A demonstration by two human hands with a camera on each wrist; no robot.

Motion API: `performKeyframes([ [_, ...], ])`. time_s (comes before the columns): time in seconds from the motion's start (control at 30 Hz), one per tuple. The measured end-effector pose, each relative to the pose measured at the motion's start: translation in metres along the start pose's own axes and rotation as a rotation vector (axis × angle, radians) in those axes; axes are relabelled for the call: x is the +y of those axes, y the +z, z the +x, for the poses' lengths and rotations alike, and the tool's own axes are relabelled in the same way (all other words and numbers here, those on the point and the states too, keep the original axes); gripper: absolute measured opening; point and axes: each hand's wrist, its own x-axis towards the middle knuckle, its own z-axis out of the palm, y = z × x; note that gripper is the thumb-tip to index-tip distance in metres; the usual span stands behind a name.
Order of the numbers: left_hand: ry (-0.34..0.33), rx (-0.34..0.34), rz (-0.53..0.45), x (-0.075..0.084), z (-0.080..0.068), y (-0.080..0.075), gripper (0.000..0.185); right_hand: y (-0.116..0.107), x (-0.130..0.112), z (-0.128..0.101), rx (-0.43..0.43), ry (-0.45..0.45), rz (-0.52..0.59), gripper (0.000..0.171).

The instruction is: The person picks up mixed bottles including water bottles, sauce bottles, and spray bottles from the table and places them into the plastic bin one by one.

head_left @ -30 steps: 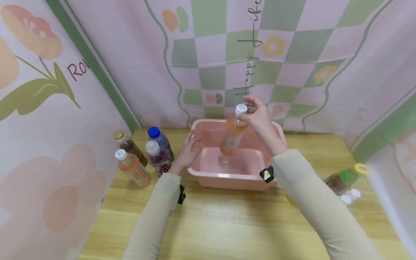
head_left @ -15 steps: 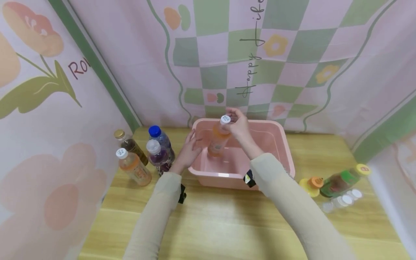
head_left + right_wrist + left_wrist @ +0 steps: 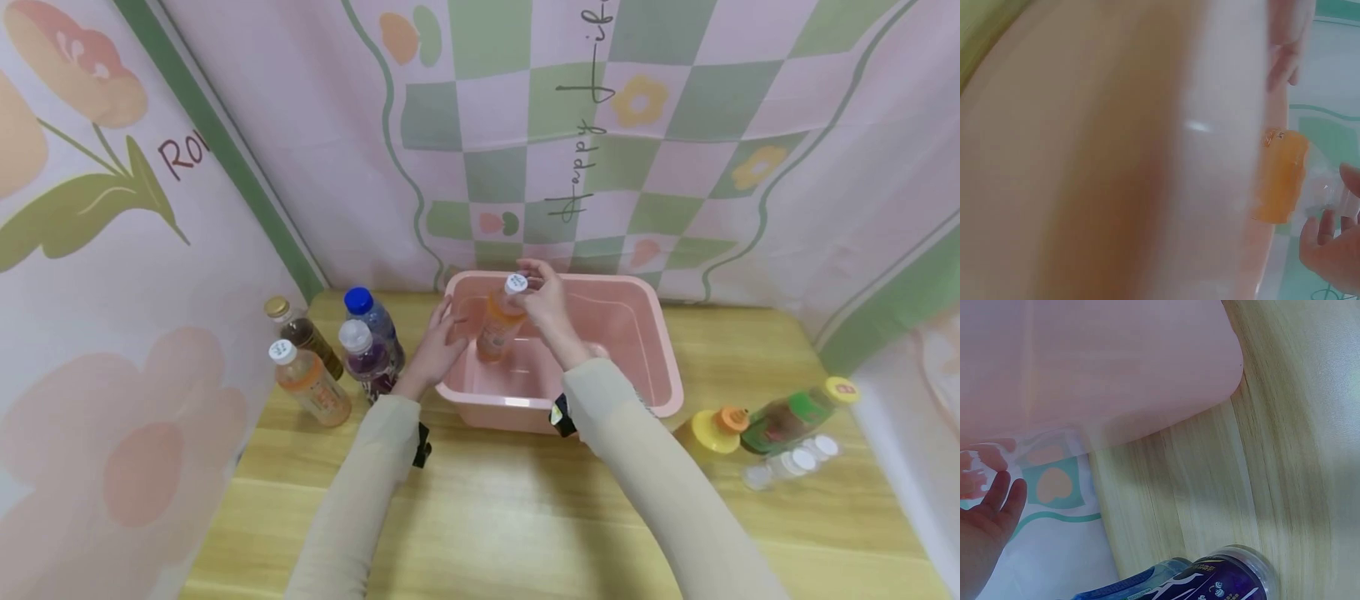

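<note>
Right hand (image 3: 546, 302) is pinching the white cap end of an orange drink bottle (image 3: 497, 328), holding it tilted over the left part of the pink tub (image 3: 660, 367). Left hand (image 3: 437, 348) sits against the tub's left wall with fingers spread and relaxed, just beside the bottle; can't tell if it actually touches it.

Left of the tub on the counter (image 3: 487, 517) there's a cluster of four bottles: blue-capped one (image 3: 369, 317), purple one (image 3: 362, 354), dark one with a gold cap (image 3: 297, 332) and another orange one (image 3: 311, 385). Right of the tub: a yellow and orange thing (image 3: 716, 427), a green-labelled bottle lying down (image 3: 795, 410) and a clear bottle (image 3: 787, 463) near it.
</note>
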Motion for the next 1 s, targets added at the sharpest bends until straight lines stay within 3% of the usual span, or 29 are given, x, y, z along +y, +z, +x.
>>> performKeyframes([
  [0.37,-0.018,-0.004,0.015,-0.002,0.002,0.0,0.046,0.013,0.009,-0.002,-0.008,-0.045,-0.014,0.06],
  [1.0,-0.045,-0.004,-0.017,-0.002,0.002,0.0,0.055,0.018,0.012,-0.003,-0.115,-0.063,-0.064,0.057],
])
